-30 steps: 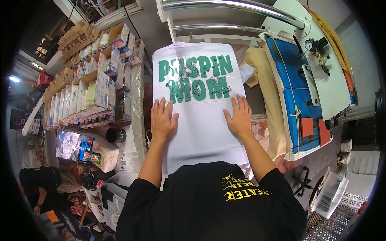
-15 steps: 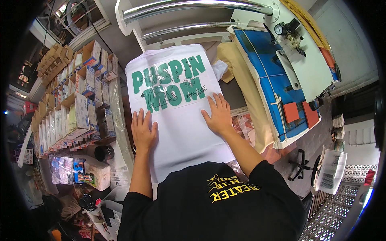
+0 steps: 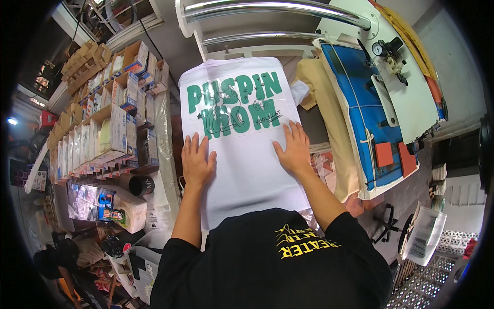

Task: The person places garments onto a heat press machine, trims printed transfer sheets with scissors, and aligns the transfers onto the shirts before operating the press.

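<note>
A white shirt (image 3: 252, 175) is spread over a flat platen in front of me. Near its top lies a clear transfer film (image 3: 242, 135) with large green lettering and a black line drawing of a cat. My left hand (image 3: 198, 160) rests flat on the shirt's left side, just below the film's lower left corner, fingers stretched out. On the right side my right hand (image 3: 293, 149) lies with fingers spread, beside the film's lower right corner. Neither hand holds anything. The platen's surface under the shirt is hidden.
Cardboard boxes (image 3: 116, 134) packed with flat packets stand along the left, near a black mug (image 3: 141, 185). Chrome bars (image 3: 278, 9) of a white machine cross the far side. At right are a blue padded platen (image 3: 360, 103), a pressure gauge (image 3: 380, 49) and beige cloth (image 3: 332, 134).
The whole scene has shifted slightly to the right as my head view turned. Both hands stay in nearly the same places on the shirt.
</note>
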{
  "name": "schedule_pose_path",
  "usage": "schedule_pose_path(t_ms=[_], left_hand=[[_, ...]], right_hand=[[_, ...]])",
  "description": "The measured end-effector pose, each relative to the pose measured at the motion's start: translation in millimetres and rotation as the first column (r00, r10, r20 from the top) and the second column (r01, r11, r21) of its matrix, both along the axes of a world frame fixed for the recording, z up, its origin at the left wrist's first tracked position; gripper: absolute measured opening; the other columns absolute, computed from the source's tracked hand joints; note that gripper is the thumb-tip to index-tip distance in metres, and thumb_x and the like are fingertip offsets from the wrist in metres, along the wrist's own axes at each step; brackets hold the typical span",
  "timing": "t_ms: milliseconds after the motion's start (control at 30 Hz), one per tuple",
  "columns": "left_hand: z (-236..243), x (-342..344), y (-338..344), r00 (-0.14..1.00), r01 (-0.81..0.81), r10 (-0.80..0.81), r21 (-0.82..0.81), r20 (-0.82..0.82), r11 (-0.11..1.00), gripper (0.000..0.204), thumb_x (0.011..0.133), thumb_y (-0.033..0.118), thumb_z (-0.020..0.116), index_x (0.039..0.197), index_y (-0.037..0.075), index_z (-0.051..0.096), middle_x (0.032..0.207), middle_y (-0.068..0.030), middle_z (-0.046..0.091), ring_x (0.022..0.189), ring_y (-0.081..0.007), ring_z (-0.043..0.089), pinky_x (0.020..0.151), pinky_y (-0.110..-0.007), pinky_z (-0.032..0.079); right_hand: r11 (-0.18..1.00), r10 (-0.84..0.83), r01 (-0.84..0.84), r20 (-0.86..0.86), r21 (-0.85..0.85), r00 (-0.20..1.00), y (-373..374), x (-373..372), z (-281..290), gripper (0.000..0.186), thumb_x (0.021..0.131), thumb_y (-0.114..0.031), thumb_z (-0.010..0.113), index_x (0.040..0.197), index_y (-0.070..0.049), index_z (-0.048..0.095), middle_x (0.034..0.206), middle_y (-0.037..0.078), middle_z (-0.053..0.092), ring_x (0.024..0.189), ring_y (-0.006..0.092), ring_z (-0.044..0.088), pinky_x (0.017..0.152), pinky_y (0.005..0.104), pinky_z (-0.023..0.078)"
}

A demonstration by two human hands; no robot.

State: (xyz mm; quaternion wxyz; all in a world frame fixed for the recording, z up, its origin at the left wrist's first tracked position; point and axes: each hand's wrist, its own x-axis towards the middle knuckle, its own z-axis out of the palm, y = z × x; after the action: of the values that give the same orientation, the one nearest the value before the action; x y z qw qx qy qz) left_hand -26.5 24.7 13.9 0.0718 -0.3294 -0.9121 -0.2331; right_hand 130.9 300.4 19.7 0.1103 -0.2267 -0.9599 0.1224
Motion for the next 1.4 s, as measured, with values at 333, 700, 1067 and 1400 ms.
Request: schedule_pose_path(t_ms=[333,700,1067,1400], left_hand=[[3.4,-9.1,4.9,0.997,-0.075,0.075,-0.05,0.004,0.996,0.039,0.087,0.03,0.065,0.122,0.012,0.062,0.133,-0.015,0.052,0.133,-0.0366,0.037,0.112,-0.054,0.026],[-73.2,-139.8,-16.8,0.044,-0.613,-0.34,0.294,0.939,0.733,0.092,0.091,0.078,0.03,0.138,0.001,0.05,0.14,-0.015,0.054,0.127,-0.0311,0.052,0.106,-0.042,0.041],[-117.4,-228.1,-34.1,0.362,-0.798,-0.617,0.575,0.699,0.182,0.063,0.097,0.042,0.051,0.14,-0.004,0.045,0.138,-0.0215,0.053,0.124,-0.0372,0.054,0.109,-0.049,0.042],[-149.3,-242.5,-55.1,0.407,-0.84,-0.582,0.538,0.704,0.063,0.048,0.089,0.019,0.063,0.128,-0.008,0.055,0.128,-0.0181,0.061,0.118,-0.0319,0.059,0.106,-0.044,0.045]], right_hand=[[1.0,-0.03,0.03,0.033,-0.006,0.999,6.0,-11.5,7.1,0.048,0.091,-0.042,0.059,0.125,-0.008,0.059,0.146,0.015,0.043,0.139,0.0335,0.033,0.109,0.0495,0.029],[-0.563,-0.297,0.044,0.252,-0.825,0.921,143.6,-63.0,-56.1,0.058,0.096,-0.043,0.055,0.135,-0.001,0.053,0.128,0.018,0.062,0.118,0.0305,0.058,0.102,0.0411,0.045],[-0.183,-0.82,-0.48,-0.137,-0.858,0.557,212.9,-124.6,-92.4,0.041,0.087,-0.016,0.065,0.124,0.001,0.059,0.117,0.015,0.067,0.104,0.0294,0.065,0.095,0.0388,0.052],[0.03,-0.837,-0.245,-0.158,-0.969,0.523,229.1,-118.7,-113.1,0.049,0.08,-0.016,0.072,0.123,0.003,0.06,0.114,0.013,0.066,0.101,0.0264,0.064,0.094,0.0365,0.05]])
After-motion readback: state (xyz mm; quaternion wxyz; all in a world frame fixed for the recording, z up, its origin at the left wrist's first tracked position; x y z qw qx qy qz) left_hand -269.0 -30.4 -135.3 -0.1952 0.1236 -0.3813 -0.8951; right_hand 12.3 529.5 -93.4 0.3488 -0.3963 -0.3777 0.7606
